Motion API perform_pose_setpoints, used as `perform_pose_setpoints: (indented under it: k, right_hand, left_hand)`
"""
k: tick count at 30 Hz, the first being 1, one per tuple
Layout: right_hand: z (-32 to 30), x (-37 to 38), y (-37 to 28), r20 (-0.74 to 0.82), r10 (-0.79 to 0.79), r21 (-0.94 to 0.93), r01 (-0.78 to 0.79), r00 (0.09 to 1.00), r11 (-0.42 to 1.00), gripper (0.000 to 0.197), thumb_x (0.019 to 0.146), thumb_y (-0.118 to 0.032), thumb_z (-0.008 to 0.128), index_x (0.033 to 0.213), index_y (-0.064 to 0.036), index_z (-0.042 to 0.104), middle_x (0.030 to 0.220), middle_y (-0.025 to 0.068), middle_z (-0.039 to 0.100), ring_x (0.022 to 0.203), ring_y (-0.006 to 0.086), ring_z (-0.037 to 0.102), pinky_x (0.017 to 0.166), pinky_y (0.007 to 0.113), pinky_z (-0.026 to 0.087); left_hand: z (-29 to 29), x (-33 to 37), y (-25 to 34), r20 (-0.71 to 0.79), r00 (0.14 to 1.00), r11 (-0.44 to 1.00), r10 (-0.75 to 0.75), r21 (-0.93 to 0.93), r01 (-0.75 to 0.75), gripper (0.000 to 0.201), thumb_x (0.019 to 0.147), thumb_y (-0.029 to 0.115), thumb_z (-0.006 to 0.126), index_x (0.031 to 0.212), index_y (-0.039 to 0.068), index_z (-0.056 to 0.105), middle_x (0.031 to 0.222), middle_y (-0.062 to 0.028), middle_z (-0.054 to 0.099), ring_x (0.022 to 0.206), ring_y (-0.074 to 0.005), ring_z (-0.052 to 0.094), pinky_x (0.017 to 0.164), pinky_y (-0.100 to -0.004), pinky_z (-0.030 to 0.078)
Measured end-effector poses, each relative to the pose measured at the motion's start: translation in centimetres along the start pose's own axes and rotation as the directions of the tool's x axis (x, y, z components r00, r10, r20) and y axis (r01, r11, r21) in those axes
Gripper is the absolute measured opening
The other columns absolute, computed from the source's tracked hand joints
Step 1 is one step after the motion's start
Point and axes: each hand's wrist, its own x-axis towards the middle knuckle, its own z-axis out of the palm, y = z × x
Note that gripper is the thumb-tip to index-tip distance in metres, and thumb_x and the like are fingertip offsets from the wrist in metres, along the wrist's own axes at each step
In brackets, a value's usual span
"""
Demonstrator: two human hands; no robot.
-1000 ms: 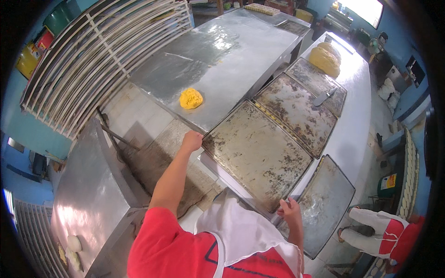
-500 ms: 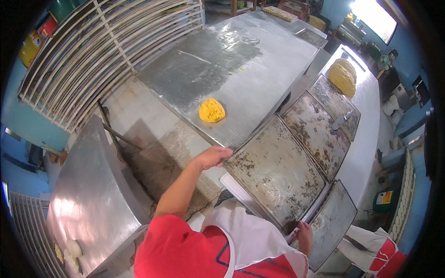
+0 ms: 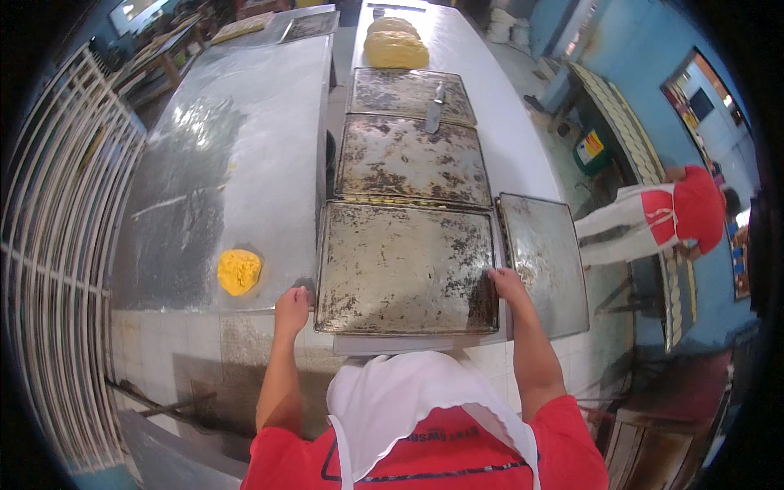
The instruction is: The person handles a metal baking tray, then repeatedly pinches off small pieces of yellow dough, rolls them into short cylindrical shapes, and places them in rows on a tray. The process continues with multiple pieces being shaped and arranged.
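Observation:
A worn metal baking tray [image 3: 400, 265] lies in front of me on the near end of the white table. Curled fingers of my left hand [image 3: 291, 310] are at its left edge; the exact grip is partly hidden. At the opposite edge, my right hand [image 3: 510, 286] is closed on the rim. A second, scorched tray [image 3: 412, 159] lies just beyond, and another tray [image 3: 388, 91] lies past that one. A metal scraper or spatula [image 3: 434, 114] rests across those two. Beside my right hand, a greyer tray [image 3: 549, 261] juts out at the table's right side.
On the steel table [image 3: 269, 163] at left sits a yellow dough lump [image 3: 239, 272]. Large pale dough [image 3: 396, 47] rests at the white table's far end. A slatted white rack [image 3: 57, 269] stands far left. At right, a person in red [image 3: 694, 211] bends by long trays of dough pieces [image 3: 625, 122].
My view has swung to the right, so the tables now run straight ahead. The front tray now sits squarely before me, in line with the trays beyond. Both hands remain at its sides.

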Motion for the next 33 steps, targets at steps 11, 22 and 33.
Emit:
perform_pose_setpoints:
  k: [11, 22, 33]
  right_hand:
    - [0.5, 0.0, -1.8, 0.106, 0.459, 0.417, -0.458, 0.882, 0.785, 0.083, 0.103, -0.064, 0.046, 0.134, 0.0111, 0.062, 0.122, 0.0251, 0.069, 0.098, 0.0367, 0.070, 0.075, 0.052, 0.054]
    - [1.9, -1.8, -1.2, 0.230, 0.365, 0.476, -0.431, 0.902, 0.767, 0.093, 0.105, -0.071, 0.031, 0.153, 0.0075, 0.043, 0.158, 0.0256, 0.046, 0.142, 0.0393, 0.048, 0.115, 0.051, 0.038]
    - [3.6, -4.7, -0.8, -0.028, 0.131, 0.301, -0.117, 0.991, 0.947, 0.082, 0.110, -0.062, 0.026, 0.114, 0.0083, 0.068, 0.114, 0.0334, 0.070, 0.117, 0.0499, 0.063, 0.101, 0.049, 0.046]
  left_hand:
    - [1.0, 1.6, 1.1, 0.101, 0.994, 0.999, 0.039, 0.019, -0.041, 0.050, 0.109, 0.035, 0.043, 0.102, -0.005, 0.072, 0.096, -0.0305, 0.071, 0.094, -0.0497, 0.067, 0.085, -0.0518, 0.050]
    - [1.3, 0.3, -1.1, 0.179, 0.969, 0.834, -0.171, -0.498, 0.239, 0.051, 0.109, 0.034, 0.048, 0.114, -0.013, 0.069, 0.113, -0.0248, 0.073, 0.105, -0.0317, 0.065, 0.096, -0.0416, 0.046]
    - [2.8, -1.3, -4.8, -0.071, 0.993, 0.984, -0.099, -0.154, 0.087, 0.050, 0.109, 0.031, 0.046, 0.114, -0.013, 0.069, 0.118, -0.0227, 0.073, 0.109, -0.0316, 0.064, 0.100, -0.0424, 0.045]
